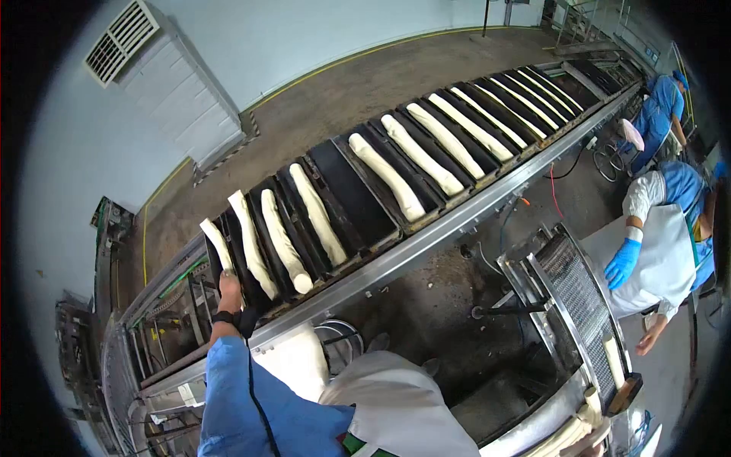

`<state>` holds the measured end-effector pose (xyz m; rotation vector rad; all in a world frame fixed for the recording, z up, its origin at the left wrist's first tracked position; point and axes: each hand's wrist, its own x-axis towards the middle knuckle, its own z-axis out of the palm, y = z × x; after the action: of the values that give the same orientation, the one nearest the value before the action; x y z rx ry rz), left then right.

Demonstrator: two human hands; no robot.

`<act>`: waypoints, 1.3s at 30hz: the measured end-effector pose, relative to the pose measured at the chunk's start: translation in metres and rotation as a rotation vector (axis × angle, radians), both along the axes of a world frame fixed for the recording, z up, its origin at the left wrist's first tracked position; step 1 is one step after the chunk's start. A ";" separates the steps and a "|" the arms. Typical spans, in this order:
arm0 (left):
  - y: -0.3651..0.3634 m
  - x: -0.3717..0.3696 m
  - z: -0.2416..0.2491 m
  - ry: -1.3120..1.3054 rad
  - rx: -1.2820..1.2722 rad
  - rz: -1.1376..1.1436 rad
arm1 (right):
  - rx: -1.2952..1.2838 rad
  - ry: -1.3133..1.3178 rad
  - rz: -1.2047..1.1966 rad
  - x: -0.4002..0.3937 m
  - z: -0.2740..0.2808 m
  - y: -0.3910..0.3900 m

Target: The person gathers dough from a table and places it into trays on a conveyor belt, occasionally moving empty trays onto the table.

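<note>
My left hand (230, 288), with a dark band at the wrist, is closed on the near end of a pale dough roll (218, 245). That roll lies in the leftmost dark pan on the conveyor line. Beside it, another dough roll (251, 245) and a thicker dough roll (283, 245) rest in their own pans. At the lower right edge, my right hand (592, 442) is on a bundle of long dough rolls (560, 438). Its fingers look bent around one, partly cut off by the frame.
A row of dark pans (344, 190) runs to the far right along a metal rail (426, 234). A mesh conveyor (572, 278) carrying a dough strip (613, 362) stands at right. One co-worker wears a blue glove (624, 263); another person (661, 114) is farther back.
</note>
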<state>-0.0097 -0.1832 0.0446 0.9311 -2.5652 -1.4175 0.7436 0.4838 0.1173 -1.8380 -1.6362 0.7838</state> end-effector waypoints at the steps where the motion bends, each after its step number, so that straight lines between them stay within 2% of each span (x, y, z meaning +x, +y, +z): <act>1: -0.008 -0.008 -0.001 -0.004 0.005 -0.007 | -0.002 0.094 0.088 -0.026 0.016 -0.010; 3: -0.043 -0.026 -0.025 -0.003 0.210 -0.013 | 0.051 0.183 0.365 -0.066 0.037 -0.021; 4: -0.062 -0.032 -0.039 -0.003 0.216 -0.009 | 0.139 0.180 0.566 -0.092 0.043 -0.019; 6: -0.105 -0.039 -0.063 -0.036 0.382 -0.047 | -0.393 1.253 0.713 -0.223 0.111 -0.046; 7: -0.111 -0.031 -0.059 0.013 0.239 -0.163 | -0.535 1.324 0.802 -0.260 0.118 -0.043; 9: -0.058 0.013 0.011 0.041 0.207 -0.093 | -0.743 1.373 0.974 -0.342 0.122 -0.046; 10: -0.048 0.026 0.020 0.140 0.114 -0.124 | -0.832 1.421 0.892 -0.385 0.133 -0.072; 11: -0.058 0.024 0.012 0.131 0.025 -0.132 | -0.964 1.384 0.983 -0.428 0.133 -0.080; 13: -0.015 0.041 0.057 -0.022 -0.661 -0.184 | -1.218 1.284 0.851 -0.504 0.147 -0.112; 14: 0.018 0.051 0.077 0.217 -0.833 -0.229 | -1.249 1.195 0.945 -0.536 0.141 -0.123; 15: 0.041 0.047 0.089 0.338 -0.787 -0.257 | -1.371 1.071 0.970 -0.563 0.131 -0.129; 16: 0.051 0.038 0.088 0.430 -0.654 -0.377 | -1.434 1.006 1.017 -0.585 0.126 -0.141; 17: 0.050 0.021 0.066 0.357 -0.297 -0.445 | -1.448 1.006 1.086 -0.603 0.115 -0.152; 18: 0.054 0.006 0.052 0.322 -0.374 -0.476 | -1.523 1.015 1.092 -0.616 0.101 -0.160; 19: 0.059 -0.009 0.041 0.288 -0.451 -0.508 | -1.500 0.836 1.090 -0.619 0.093 -0.160; 21: 0.057 -0.041 0.016 0.047 -0.411 -0.335 | -1.423 0.661 1.294 -0.612 0.093 -0.152; 22: 0.083 -0.040 0.053 0.005 -0.298 -0.257 | -1.401 0.560 1.331 -0.607 0.099 -0.144; 23: 0.075 -0.058 0.039 0.015 -0.396 -0.158 | -1.402 0.552 1.333 -0.603 0.096 -0.131; 25: 0.062 -0.061 0.026 0.056 -0.049 -0.143 | -1.365 0.544 1.297 -0.593 0.085 -0.098; 26: 0.053 -0.058 0.021 0.095 -0.132 -0.180 | -1.322 0.586 1.246 -0.590 0.078 -0.082; 27: 0.089 -0.036 0.076 0.039 -0.317 -0.245 | -1.327 0.588 1.251 -0.587 0.068 -0.065; 29: 0.134 0.000 0.113 -0.003 -0.847 -0.311 | -1.204 0.645 1.073 -0.581 0.049 -0.036; 31: 0.173 0.026 0.135 -0.038 -0.543 -0.480 | -1.183 0.651 1.016 -0.582 0.046 -0.019; 32: 0.169 0.037 0.103 0.042 -0.227 -0.576 | -1.175 0.666 0.981 -0.582 0.042 -0.010; 33: 0.167 0.046 0.067 -0.110 -0.233 -0.555 | -1.166 0.681 0.947 -0.583 0.037 -0.001; 35: 0.193 0.063 0.058 -0.075 -0.303 -0.541 | -1.173 0.702 0.931 -0.582 0.028 0.013; 36: 0.172 0.060 0.016 0.063 -0.537 -0.596 | -1.183 0.720 0.914 -0.584 0.024 0.019; 37: 0.175 0.054 0.023 0.067 -0.541 -0.594 | -1.184 0.725 0.918 -0.586 0.022 0.026; 39: 0.186 0.036 0.051 0.124 0.283 -0.288 | -1.215 0.713 0.918 -0.586 0.016 0.040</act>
<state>0.0261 0.0024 0.0957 0.4890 -2.5267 -1.8853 0.1578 0.5234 0.1334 -0.8965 -1.4892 2.8792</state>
